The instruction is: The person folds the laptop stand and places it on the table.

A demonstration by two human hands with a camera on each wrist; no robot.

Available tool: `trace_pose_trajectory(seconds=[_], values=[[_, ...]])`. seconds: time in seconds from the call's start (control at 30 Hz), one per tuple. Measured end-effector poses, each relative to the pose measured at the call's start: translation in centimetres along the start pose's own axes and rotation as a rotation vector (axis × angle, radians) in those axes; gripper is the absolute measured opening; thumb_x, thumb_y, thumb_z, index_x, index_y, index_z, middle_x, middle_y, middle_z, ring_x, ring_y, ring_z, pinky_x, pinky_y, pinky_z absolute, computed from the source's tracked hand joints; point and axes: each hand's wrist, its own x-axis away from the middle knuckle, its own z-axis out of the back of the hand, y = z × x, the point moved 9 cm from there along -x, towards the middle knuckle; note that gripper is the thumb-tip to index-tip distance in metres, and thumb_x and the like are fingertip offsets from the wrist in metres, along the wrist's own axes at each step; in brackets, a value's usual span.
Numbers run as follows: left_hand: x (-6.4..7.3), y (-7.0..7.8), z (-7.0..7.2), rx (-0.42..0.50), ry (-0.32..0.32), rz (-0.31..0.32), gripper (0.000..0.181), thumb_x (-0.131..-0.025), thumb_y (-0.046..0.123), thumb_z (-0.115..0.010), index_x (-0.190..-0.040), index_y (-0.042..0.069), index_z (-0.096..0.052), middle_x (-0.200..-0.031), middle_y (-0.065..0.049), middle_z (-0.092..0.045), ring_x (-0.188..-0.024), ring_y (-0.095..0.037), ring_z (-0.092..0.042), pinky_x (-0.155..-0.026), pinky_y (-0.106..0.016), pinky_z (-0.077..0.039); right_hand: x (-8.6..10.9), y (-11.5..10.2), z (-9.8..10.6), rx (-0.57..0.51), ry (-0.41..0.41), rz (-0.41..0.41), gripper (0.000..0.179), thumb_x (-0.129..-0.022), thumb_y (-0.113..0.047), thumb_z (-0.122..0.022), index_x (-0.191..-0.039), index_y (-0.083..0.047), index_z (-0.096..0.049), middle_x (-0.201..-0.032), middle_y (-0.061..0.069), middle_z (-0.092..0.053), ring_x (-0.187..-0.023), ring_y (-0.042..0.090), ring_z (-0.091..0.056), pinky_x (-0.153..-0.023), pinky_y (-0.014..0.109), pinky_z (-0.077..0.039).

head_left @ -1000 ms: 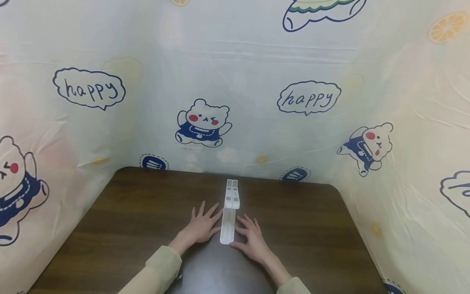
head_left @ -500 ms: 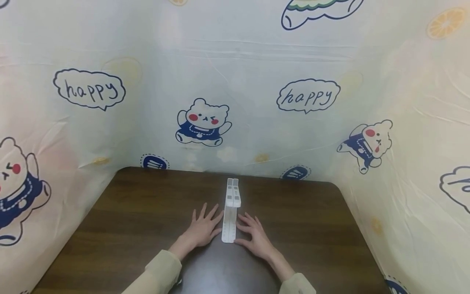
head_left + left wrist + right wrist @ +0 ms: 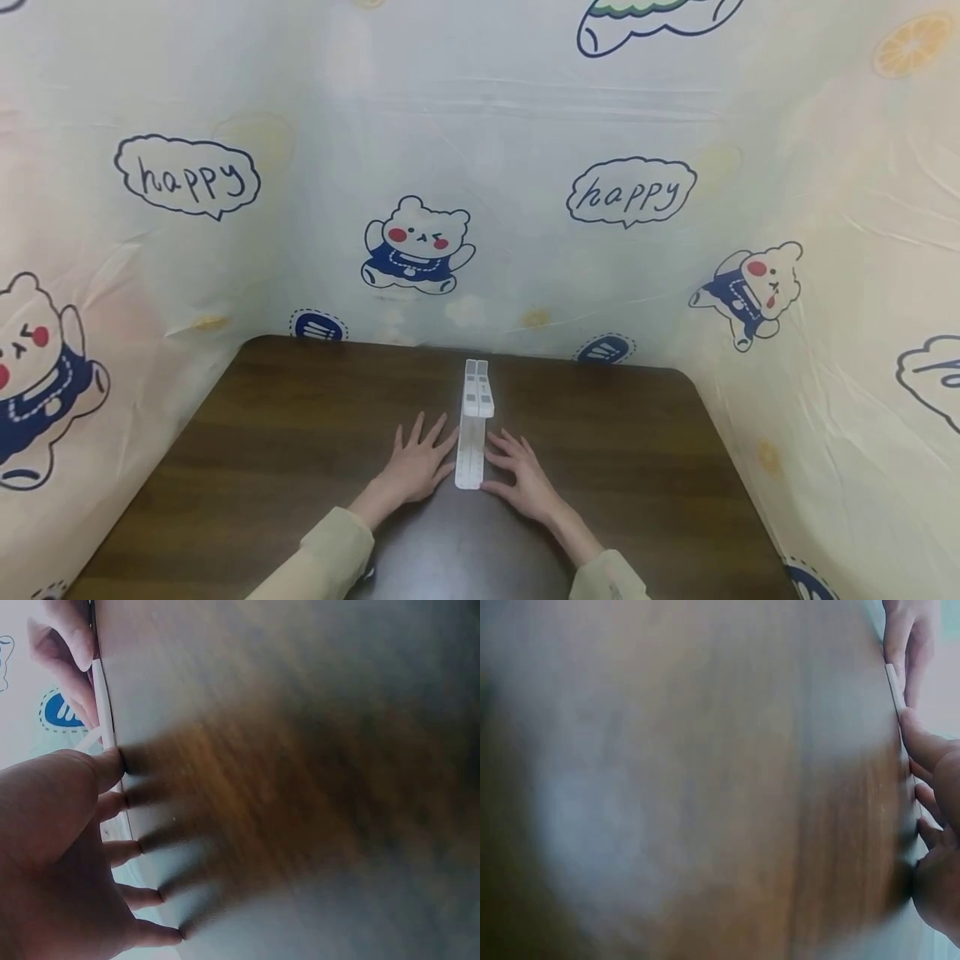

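A white folding stand, narrow and folded up like a laptop stand, lies lengthwise on the dark wooden table in the head view. Its far half is raised and carries grey pads. The left hand rests palm down on the table to its left, fingers spread, fingertips right at its long edge. At the stand's right side is the right hand, its thumb at the near corner and its fingers along the edge. In the left wrist view the left fingertips stand on the tabletop. Neither hand wraps round the stand.
The wooden table has rounded far corners. A pale cloth printed with bears and "happy" bubbles hangs behind it and along both sides. Rolled pale sleeves cover the forearms.
The stand and the right hand have shifted slightly to the right and away from the body. The left hand stays nearly in place, and the head view has tipped a little.
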Motion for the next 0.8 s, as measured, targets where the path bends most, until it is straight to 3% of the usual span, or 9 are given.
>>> trace_pose_trajectory(seconds=[0.33, 0.53, 0.6, 0.8], values=[[-0.4, -0.3, 0.6, 0.050, 0.050, -0.025, 0.060, -0.112, 0.034, -0.063, -0.167, 0.016, -0.049, -0.178, -0.022, -0.036, -0.163, -0.063, -0.025, -0.124, -0.088, -0.023, -0.7, 0.0, 0.0, 0.057, -0.012, -0.079, 0.058, -0.100, -0.033, -0.082, -0.150, -0.007, -0.067, -0.170, 0.012, -0.053, -0.166, 0.040, -0.037, -0.137, 0.069, -0.019], [-0.3, -0.1, 0.3, 0.105, -0.007, -0.010, 0.063, -0.110, 0.032, -0.067, -0.167, 0.015, -0.048, -0.179, -0.023, -0.033, -0.164, -0.062, -0.022, -0.124, -0.090, -0.018, -0.4, 0.2, 0.0, 0.077, -0.016, -0.100, 0.058, -0.100, -0.033, -0.082, -0.151, -0.009, -0.067, -0.170, 0.010, -0.053, -0.166, 0.038, -0.037, -0.138, 0.067, -0.020], [-0.7, -0.6, -0.4, 0.103, 0.000, -0.023, 0.062, -0.111, 0.036, -0.063, -0.169, 0.019, -0.045, -0.179, -0.022, -0.033, -0.163, -0.064, -0.022, -0.122, -0.091, -0.021, -0.4, 0.2, 0.0, 0.075, -0.013, -0.098, 0.058, -0.100, -0.034, -0.082, -0.151, -0.009, -0.067, -0.170, 0.010, -0.053, -0.166, 0.038, -0.038, -0.138, 0.067, -0.020], [-0.4, -0.2, -0.1, 0.099, -0.039, -0.003, 0.065, -0.110, 0.035, -0.065, -0.169, 0.018, -0.045, -0.180, -0.022, -0.033, -0.164, -0.062, -0.021, -0.123, -0.090, -0.020, -0.1, 0.1, -0.2, 0.067, -0.014, -0.095, 0.058, -0.100, -0.034, -0.082, -0.150, -0.009, -0.067, -0.170, 0.011, -0.054, -0.166, 0.038, -0.038, -0.137, 0.067, -0.020]])
